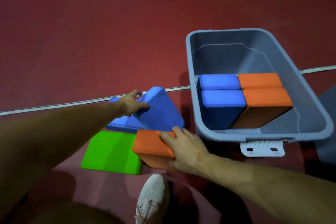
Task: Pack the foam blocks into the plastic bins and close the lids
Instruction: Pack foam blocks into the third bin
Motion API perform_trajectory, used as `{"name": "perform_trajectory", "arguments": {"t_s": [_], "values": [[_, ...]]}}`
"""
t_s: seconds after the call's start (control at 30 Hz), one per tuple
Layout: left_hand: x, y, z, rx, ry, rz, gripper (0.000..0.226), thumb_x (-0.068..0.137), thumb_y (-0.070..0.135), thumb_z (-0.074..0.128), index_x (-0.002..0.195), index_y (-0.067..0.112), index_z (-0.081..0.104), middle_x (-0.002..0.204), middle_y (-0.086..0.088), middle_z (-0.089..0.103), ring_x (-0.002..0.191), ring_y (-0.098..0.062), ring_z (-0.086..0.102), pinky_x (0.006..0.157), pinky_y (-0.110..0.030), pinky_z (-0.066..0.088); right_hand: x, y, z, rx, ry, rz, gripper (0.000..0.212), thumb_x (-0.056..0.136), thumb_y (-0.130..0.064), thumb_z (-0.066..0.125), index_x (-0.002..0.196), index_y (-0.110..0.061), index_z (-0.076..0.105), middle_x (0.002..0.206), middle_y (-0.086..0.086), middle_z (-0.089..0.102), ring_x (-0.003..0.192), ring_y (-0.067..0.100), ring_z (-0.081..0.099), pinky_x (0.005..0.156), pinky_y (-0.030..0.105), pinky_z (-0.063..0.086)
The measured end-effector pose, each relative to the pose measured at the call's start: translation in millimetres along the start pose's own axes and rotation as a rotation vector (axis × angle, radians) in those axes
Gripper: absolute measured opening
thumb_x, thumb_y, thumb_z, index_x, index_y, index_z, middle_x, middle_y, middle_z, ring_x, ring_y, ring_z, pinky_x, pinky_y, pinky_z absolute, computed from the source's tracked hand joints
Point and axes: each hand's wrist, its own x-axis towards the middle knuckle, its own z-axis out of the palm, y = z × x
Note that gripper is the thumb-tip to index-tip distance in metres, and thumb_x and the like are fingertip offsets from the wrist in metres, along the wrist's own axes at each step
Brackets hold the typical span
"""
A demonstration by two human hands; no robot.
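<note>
Left hand [131,102] is gripping a tilted blue block [160,109], thumb on the near face, fingers wrapped over the far edge. That block is lying at an angle, long axis running from about 11 o'clock to 5 o'clock, one end propped up on a second blue block [121,123] lying flat on the floor [91,42] under it. At 6 o'clock from those, a green block [111,151] is lying flat, long axis roughly 7 to 1 o'clock.

Just right of green, touching it, an orange block [151,145] is being held by the right hand [187,152]: fingers spread over the top, thumb curling down the near side. It's looking slightly lifted or tipped, can't tell for sure.

At 3 o'clock from all that, the bin [196,96] is sitting open, long axis running 11 to 5 o'clock. Inside, at the near end, four blocks are standing on edge: two blue [221,96] on the left, two orange [263,94] on the right, packed touching. A white latch [261,148] is hanging off the bin's near rim.

Count: four blue, three orange, one green, one bin.

A white shoe [151,198] is showing at 6 o'clock in the frame.
</note>
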Motion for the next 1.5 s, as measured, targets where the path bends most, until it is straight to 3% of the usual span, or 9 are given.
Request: {"name": "perform_trajectory", "arguments": {"t_s": [0.07,0.17,0.23,0.37,0.53,0.8,0.97,1.23,1.5], "values": [[-6,7,0,0.018,0.014,0.005,0.093,0.044,0.063,0.074,0.129,0.028,0.054,0.112,-0.001,0.061,0.091,-0.024,0.064,0.071,-0.038,0.061,1,-1,0,-0.026,0.027,-0.004,0.078,0.071,-0.052,0.068,0.134,-0.025,0.03,0.121,0.008,0.046,0.109,0.033,0.049,0.089,0.044,0.043],[-17,20,-5,0.087,0.079,0.035,0.08,0.041,0.067,0.077,0.107,0.021,0.07,0.088,0.001,0.067,0.07,-0.018,0.061,0.058,-0.025,0.049,-1,-2,-5,0.014,0.026,0.007,0.083,0.069,-0.051,0.07,0.136,-0.021,0.031,0.121,0.005,0.051,0.109,0.031,0.052,0.088,0.043,0.047],[-25,33,-16,0.085,0.159,0.048,0.074,0.043,0.066,0.078,0.102,0.022,0.071,0.092,-0.001,0.069,0.078,-0.022,0.063,0.063,-0.026,0.05,-3,-3,-14,0.045,0.065,0.008,0.082,0.067,-0.055,0.069,0.133,-0.024,0.033,0.117,0.003,0.053,0.106,0.03,0.053,0.083,0.041,0.048],[-38,62,-46,0.04,0.301,0.109,0.087,0.04,0.066,0.069,0.116,0.023,0.068,0.106,-0.002,0.068,0.093,-0.024,0.062,0.073,-0.028,0.046,-9,-3,-43,0.173,0.226,0.081,0.073,0.061,-0.061,0.067,0.123,-0.032,0.042,0.106,-0.003,0.057,0.101,0.026,0.059,0.077,0.038,0.05],[-69,93,-75,-0.031,0.601,0.261,0.075,0.052,0.055,0.074,0.12,0.024,0.065,0.113,-0.005,0.066,0.102,-0.027,0.062,0.088,-0.036,0.05,-16,-1,-80,0.363,0.395,0.166,0.069,0.06,-0.056,0.068,0.122,-0.039,0.043,0.112,-0.008,0.058,0.102,0.023,0.06,0.081,0.036,0.05],[-107,128,-104,-0.124,0.962,0.402,0.076,0.057,0.051,0.071,0.127,0.027,0.059,0.12,-0.004,0.056,0.109,-0.028,0.052,0.091,-0.037,0.047,-31,29,-136,0.591,0.824,0.399,0.066,0.065,-0.053,0.075,0.122,-0.033,0.047,0.115,-0.004,0.06,0.106,0.022,0.058,0.084,0.038,0.049],[-113,144,-96,-0.224,0.986,0.413,0.073,0.059,0.051,0.073,0.126,0.027,0.06,0.117,-0.004,0.057,0.107,-0.029,0.054,0.094,-0.038,0.047,-40,61,-164,0.742,1.091,0.485,0.061,0.066,-0.051,0.077,0.116,-0.029,0.049,0.112,-0.005,0.062,0.099,0.019,0.06,0.076,0.032,0.045],[-112,194,-71,-0.231,0.978,0.538,0.073,0.06,0.048,0.073,0.129,0.029,0.059,0.119,-0.001,0.056,0.109,-0.024,0.051,0.09,-0.033,0.046,-53,123,-191,0.554,1.303,0.476,0.064,0.07,-0.045,0.077,0.123,-0.022,0.05,0.119,-0.002,0.058,0.104,0.02,0.057,0.076,0.026,0.038],[-96,241,-19,-0.039,0.855,0.804,0.076,0.063,0.042,0.074,0.134,0.023,0.056,0.117,-0.003,0.056,0.107,-0.025,0.046,0.088,-0.026,0.037,-74,230,-184,0.363,1.185,0.417,0.066,0.072,-0.034,0.078,0.13,-0.022,0.05,0.13,0.002,0.054,0.115,0.024,0.055,0.094,0.037,0.046]]}}
